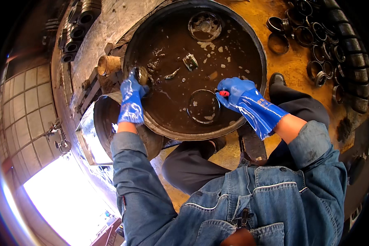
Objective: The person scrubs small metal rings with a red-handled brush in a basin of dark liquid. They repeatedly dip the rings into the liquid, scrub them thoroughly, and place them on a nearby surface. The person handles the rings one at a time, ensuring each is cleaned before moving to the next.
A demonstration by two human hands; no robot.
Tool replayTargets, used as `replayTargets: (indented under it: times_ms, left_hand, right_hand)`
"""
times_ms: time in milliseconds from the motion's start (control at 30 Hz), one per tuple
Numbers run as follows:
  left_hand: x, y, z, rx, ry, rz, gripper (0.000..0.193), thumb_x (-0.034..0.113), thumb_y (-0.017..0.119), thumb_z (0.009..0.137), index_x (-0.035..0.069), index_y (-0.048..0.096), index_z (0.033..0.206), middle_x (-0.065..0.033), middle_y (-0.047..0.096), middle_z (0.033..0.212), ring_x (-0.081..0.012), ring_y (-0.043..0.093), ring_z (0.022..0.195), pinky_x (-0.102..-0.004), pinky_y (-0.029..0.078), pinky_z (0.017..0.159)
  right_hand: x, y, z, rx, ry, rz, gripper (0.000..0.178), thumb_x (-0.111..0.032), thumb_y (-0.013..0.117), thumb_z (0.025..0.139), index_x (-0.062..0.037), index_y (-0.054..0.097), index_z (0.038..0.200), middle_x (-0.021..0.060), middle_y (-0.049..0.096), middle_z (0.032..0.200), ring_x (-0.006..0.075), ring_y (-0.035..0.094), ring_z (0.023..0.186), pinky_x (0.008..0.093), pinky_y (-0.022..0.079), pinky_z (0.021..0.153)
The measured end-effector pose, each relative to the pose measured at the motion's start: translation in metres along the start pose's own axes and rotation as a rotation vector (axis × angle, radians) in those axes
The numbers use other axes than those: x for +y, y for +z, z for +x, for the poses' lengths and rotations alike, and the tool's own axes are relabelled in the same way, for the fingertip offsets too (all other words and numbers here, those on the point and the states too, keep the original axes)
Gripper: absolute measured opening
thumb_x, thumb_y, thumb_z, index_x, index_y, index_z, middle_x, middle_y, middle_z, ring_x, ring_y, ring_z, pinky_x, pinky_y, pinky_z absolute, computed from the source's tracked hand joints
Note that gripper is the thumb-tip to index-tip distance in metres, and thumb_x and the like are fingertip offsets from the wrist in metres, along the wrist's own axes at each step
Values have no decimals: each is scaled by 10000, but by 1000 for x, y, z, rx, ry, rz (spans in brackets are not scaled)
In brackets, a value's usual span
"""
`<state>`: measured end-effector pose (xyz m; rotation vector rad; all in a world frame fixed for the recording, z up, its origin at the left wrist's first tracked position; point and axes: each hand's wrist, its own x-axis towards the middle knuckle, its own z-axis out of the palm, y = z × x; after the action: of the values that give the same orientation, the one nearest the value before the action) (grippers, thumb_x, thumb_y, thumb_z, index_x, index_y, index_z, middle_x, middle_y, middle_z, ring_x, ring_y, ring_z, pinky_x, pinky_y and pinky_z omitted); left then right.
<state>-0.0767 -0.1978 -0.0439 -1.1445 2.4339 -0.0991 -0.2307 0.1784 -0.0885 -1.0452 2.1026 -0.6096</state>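
Observation:
A large round tub (263, 53) of murky brown liquid lies before me. My left hand (132, 92), in a blue rubber glove, grips a wet, round metal part (142, 76) at the tub's left side. Over the right side of the tub, my gloved right hand (236, 93) is closed round a small red-handled tool (224, 93); its working end cannot be made out. A thin ring (191, 116) lies partly under the liquid between my hands. Farther off, a wider metal ring (191, 25) sits in the tub. Small debris (190, 62) floats near the middle.
Left of the tub stand a metal drum (106, 123) and a rusty cylinder (109, 64). Dark cylindrical parts (76, 30) are lined up at the far left. Several loose metal rings (304, 36) lie on the yellowish floor at right, beside stacked dark parts (354, 45).

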Motion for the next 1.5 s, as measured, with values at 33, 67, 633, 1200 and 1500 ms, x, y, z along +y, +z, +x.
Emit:
replayTargets:
  times_ms: [33, 67, 633, 1200, 1500]
  left_hand:
    - [1, 7, -7, -4, 1, 41, 1091, 353, 934, 710, 142, 380, 1626, -234, 684, 1360, -393, 675, 1231, -447, 543, 1053]
    - [-3, 15, -17, 26, 13, 115, 1121, 353, 921, 728, 154, 321, 1654, -241, 694, 1330, -407, 686, 1197, -462, 546, 1035]
    - [56, 2, 121, 48, 175, -555, 982, 559, 810, 820, -26, 485, 1539, -261, 643, 1421, -345, 620, 1341, -415, 491, 1110]
    - [44, 56, 157, 11, 76, -12, 514, 465, 604, 981, 105, 647, 1347, -151, 681, 1368, -318, 655, 1212, -387, 516, 988]
    - [77, 24, 148, -244, 117, 30, 338, 314, 602, 987, 135, 715, 1250, -162, 707, 1334, -340, 684, 1222, -384, 561, 961]
  right_hand:
    - [3, 1, 0, 50, 4, 3, 171, -343, 735, 890, -217, 803, 983, 55, 791, 949, 314, 761, 926, 458, 596, 816]
    - [0, -3, 2, 6, 9, -12, 179, -352, 731, 901, -207, 801, 980, 57, 791, 941, 315, 762, 921, 452, 596, 821]
    - [-3, -9, -4, -8, -31, 35, 174, -325, 731, 935, -165, 764, 994, 92, 767, 937, 357, 744, 901, 465, 591, 778]
    - [-8, -30, -13, -104, -102, 120, 222, -232, 765, 864, -151, 718, 1065, 110, 753, 923, 348, 740, 861, 440, 588, 714]
    - [-7, -27, -12, -46, -76, 138, 206, -233, 766, 883, -142, 723, 1063, 114, 754, 927, 348, 743, 851, 430, 599, 727]
